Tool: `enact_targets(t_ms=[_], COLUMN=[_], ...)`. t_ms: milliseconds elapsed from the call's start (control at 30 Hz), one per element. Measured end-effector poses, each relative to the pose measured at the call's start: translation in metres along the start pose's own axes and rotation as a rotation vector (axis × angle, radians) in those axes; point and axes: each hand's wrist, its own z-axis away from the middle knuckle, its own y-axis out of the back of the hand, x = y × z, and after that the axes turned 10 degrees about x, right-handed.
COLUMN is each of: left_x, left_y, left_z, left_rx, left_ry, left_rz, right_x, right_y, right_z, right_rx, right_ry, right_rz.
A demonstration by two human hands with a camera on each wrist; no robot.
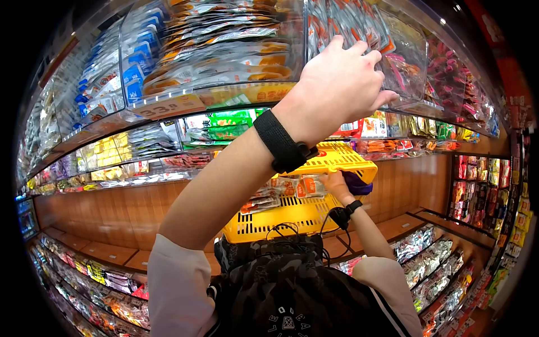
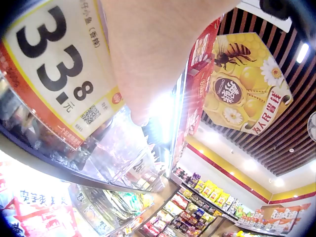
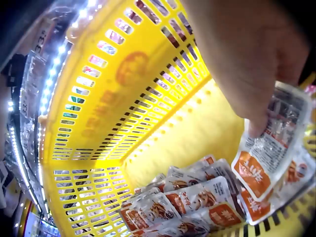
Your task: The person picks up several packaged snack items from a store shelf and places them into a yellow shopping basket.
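Observation:
In the head view the left hand [image 1: 351, 76] reaches up over a clear bin of silvery orange-marked packets [image 1: 328, 25]. Its thumb stands apart; the fingers bend down and their tips are hidden, with no packet visibly held. The left wrist view shows part of this hand [image 2: 148, 44] beside a 33.8 price tag [image 2: 59, 64]. Lower down, the right hand [image 1: 337, 188] is at a yellow basket [image 1: 281, 219]. In the right wrist view the right hand [image 3: 252, 64] pinches a clear-edged packet [image 3: 254, 173] above similar packets [image 3: 197, 197] lying in the basket [image 3: 113, 98].
Bins of blue-marked packets [image 1: 135, 73] and pink packets [image 1: 449, 73] flank the reached-into area. Lower shelves hold green packets [image 1: 224, 126]. Beside the right hand is a dark purple item [image 1: 359, 184]. Cables [image 1: 286, 227] hang before the person's dark patterned clothing or bag [image 1: 275, 281].

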Motion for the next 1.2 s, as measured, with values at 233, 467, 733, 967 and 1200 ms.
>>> enact_targets(t_ms=[233,467,733,967,1200], left_x=[-0.001,0.000,-0.001,-0.001,-0.001], left_y=[0.001,0.000,0.001,0.001,0.003], left_z=[-0.001,-0.002,-0.001,-0.002,-0.002], left_rx=[-0.002,-0.035,-0.025,-0.018,0.022], left_ry=[-0.002,0.014,-0.001,0.005,-0.020], left_rz=[0.012,0.012,0.004,0.012,0.036], right_x=[-0.001,-0.017,-0.020,-0.030,-0.050], right_y=[-0.033,-0.027,-0.032,-0.028,0.022], right_z=[0.025,0.036,0.026,0.022,0.043], right_rx=[0.092,0.069,0.020,-0.066,-0.036], right_ry=[0.041,0.480,0.433,0.370,0.109], right_rz=[0.165,0.444,0.495,0.504,0.303])
